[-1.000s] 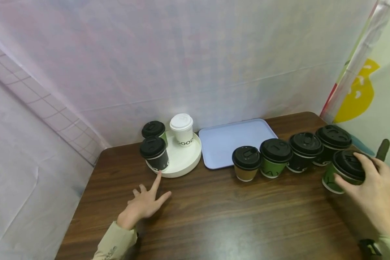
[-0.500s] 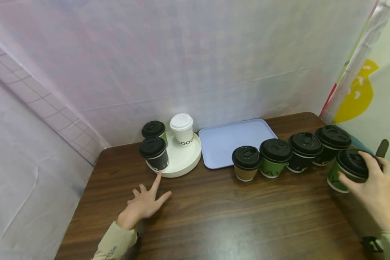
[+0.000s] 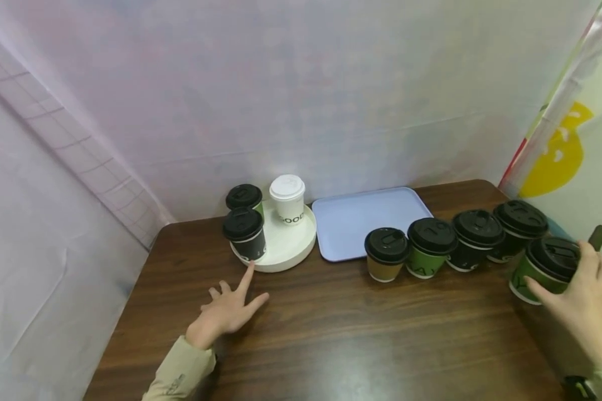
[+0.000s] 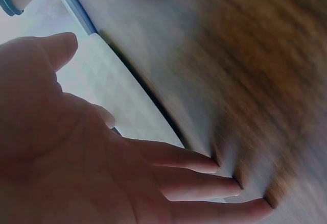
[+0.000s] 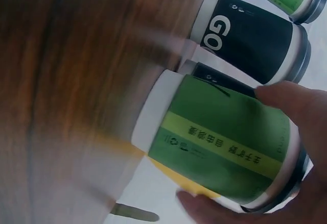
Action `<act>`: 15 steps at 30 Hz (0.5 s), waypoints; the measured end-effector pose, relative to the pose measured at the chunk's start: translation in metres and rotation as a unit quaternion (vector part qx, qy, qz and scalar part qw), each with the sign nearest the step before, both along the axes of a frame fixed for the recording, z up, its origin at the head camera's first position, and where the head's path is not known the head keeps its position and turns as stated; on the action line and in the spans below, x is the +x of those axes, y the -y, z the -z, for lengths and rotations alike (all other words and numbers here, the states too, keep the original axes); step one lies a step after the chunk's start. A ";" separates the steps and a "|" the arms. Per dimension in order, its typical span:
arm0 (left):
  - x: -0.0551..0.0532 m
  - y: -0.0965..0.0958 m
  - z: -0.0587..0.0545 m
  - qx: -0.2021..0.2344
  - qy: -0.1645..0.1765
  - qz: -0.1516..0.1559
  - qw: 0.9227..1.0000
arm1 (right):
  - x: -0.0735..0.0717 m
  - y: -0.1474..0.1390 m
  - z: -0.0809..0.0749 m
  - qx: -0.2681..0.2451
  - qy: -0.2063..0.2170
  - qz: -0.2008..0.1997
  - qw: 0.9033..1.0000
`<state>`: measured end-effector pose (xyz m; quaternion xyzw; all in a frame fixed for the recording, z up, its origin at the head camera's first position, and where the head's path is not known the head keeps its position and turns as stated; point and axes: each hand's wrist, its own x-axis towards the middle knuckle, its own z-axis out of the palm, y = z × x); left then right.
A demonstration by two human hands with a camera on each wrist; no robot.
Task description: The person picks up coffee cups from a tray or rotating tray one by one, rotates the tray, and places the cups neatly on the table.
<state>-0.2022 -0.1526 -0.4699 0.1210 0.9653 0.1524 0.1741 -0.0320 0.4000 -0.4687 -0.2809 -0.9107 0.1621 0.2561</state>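
Here the right hand point(image 3: 584, 312) wraps its fingers and thumb round a green cup point(image 3: 544, 270) with a black lid, at the far right end of the cup row point(image 3: 431, 250), beyond the blue tray point(image 3: 366, 220) and well apart from it. The cup looks tipped a little and may be just off the table point(image 3: 331, 334), though the head view cannot settle that. To carry it well, I would judge the grip best kept on the paper wall below the lid rim, as the right wrist view shows it point(image 5: 219, 140), since squeezing near the top could pop the lid; keeping the cup upright and lifting it above its black-lidded neighbours before moving sideways should avoid knocking the row. The left hand point(image 3: 226, 309) lies flat on the table with fingers spread and straight, holding nothing, its forefinger reaching to the near edge of the round white tray point(image 3: 293, 253), which sits just left of the blue tray and carries three cups. Whether that fingertip actually touches the rim is hard to say. The right hand is partly cut off by the frame's edge, so its little finger is unseen. Both wrist views are blurred; the left one shows only the palm point(image 4: 71, 152) and streaked wood. Whether any cup is full cannot be told.
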 end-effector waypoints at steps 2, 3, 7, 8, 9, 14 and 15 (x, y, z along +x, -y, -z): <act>0.000 0.001 0.003 0.005 -0.010 -0.006 1.000 | 0.002 0.003 0.000 0.013 -0.030 -0.010 0.999; -0.001 0.002 0.005 0.009 -0.016 -0.007 1.000 | 0.003 0.006 -0.001 0.023 -0.056 -0.019 0.998; -0.003 0.004 0.007 0.017 -0.036 -0.015 0.999 | 0.001 0.023 -0.014 0.096 -0.165 -0.066 0.979; -0.003 0.004 0.005 0.016 -0.037 -0.015 0.999 | -0.002 0.029 -0.020 0.119 -0.189 -0.079 0.971; -0.003 0.005 0.003 0.010 -0.035 -0.015 0.999 | -0.004 0.037 -0.027 0.140 -0.205 -0.090 0.964; -0.008 0.010 -0.005 -0.017 -0.029 -0.017 0.999 | -0.031 0.098 -0.055 0.157 -0.282 -0.182 0.929; -0.009 0.011 -0.005 -0.020 -0.029 -0.018 0.999 | -0.037 0.114 -0.057 0.149 -0.292 -0.207 0.922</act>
